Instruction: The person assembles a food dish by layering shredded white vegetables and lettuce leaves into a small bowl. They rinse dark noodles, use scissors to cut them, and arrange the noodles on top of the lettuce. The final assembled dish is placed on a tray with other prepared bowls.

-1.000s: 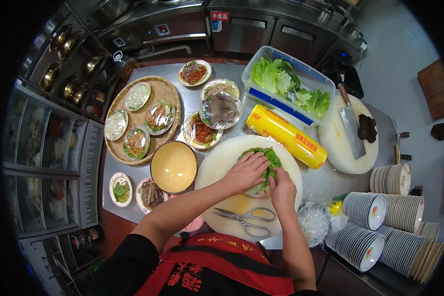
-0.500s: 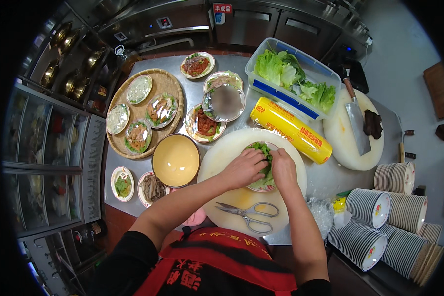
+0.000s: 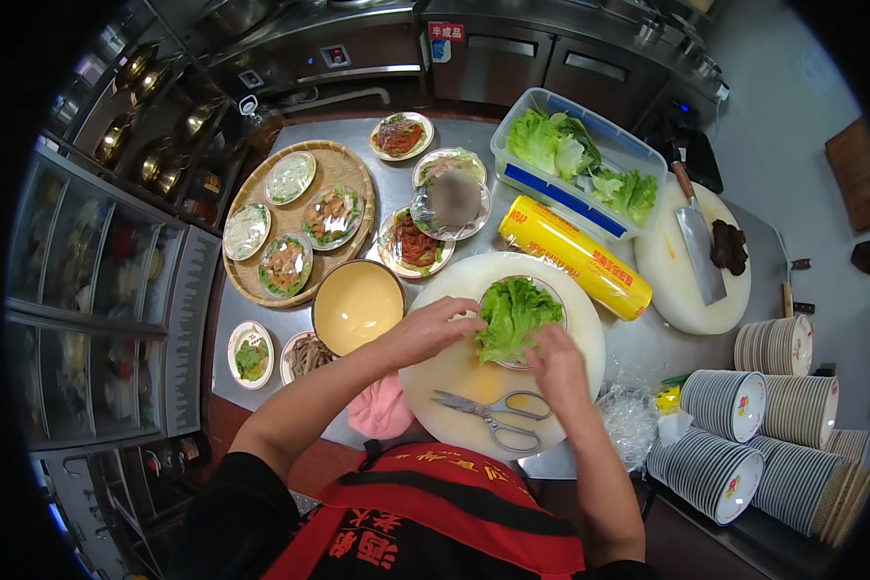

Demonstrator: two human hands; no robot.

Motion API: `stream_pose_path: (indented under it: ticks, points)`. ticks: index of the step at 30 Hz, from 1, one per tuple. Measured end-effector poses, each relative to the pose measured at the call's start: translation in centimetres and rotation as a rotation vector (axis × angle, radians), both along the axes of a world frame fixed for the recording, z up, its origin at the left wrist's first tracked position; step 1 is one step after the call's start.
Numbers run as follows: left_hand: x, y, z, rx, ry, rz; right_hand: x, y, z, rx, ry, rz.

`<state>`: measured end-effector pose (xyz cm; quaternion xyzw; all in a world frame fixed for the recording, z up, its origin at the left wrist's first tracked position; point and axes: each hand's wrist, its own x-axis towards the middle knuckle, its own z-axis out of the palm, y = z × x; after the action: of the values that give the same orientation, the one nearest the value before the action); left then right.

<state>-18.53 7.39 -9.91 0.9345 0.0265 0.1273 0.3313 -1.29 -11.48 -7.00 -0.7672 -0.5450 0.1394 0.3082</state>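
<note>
Left hand: the left hand [image 3: 433, 329], just left of centre, lies half open, fingers curled down onto the left edge of the lettuce leaf [image 3: 514, 317] and pressing it; it grips nothing else.
Right hand: the right hand [image 3: 554, 360], just below the leaf, has its fingers bent and fingertips pinching the leaf's lower right edge.
Lettuce leaf: it lies spread over a small plate [image 3: 555, 299] whose rim shows at the leaf's upper right; the plate sits on the round white cutting board [image 3: 454, 372] at centre.
Progress: by my reading, this plate is only being lined; no food lies on the leaf yet. Several filled dishes already stand in the woven tray [image 3: 343, 170] at upper left, some under clear film, so part of the batch looks finished.
Left to do: stacks of unused plates [image 3: 725, 435] wait at lower right, and the lettuce tub [image 3: 590, 208] at upper centre holds more leaves.
Nearby: scissors [image 3: 498, 414] lie on the board below the hands; a yellow film roll box [image 3: 575, 256] lies upper right of the board; a yellow bowl [image 3: 358, 306] stands left of it.
</note>
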Motion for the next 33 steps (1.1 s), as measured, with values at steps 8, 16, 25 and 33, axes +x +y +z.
stream_pose_path:
  ticks: [8, 16, 25, 33]
  points:
    - [-1.0, -3.3, -0.7, -0.272, 0.174, 0.176, -5.3, -3.8, -2.0, -0.132, -0.116, 0.012]
    - [0.9, -7.7, -3.0, -0.813, 0.295, 0.708, -5.2, -7.8, -2.6, -0.250, -0.138, 0.331]
    - [-4.3, -8.6, -2.5, -0.717, 0.053, 0.848, -5.6, -6.6, 0.2, -0.160, -0.019, 0.205]
    - [-24.9, -5.2, -5.8, -0.379, -0.117, 1.715, -10.9, -1.5, 1.2, -0.119, 0.142, 0.416]
